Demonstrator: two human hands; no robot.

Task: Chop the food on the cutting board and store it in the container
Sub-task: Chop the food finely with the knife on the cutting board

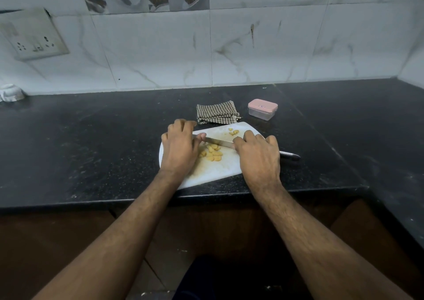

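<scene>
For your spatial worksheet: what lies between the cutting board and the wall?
In the head view, a folded checked cloth lies on the black counter behind the cutting board.

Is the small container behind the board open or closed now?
Closed: the pink lid sits flat on the clear container.

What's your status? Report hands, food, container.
Right hand grips steel knife; left hand steadies blade. Yellow food pieces on white board. Pink-lidded container closed.
</scene>
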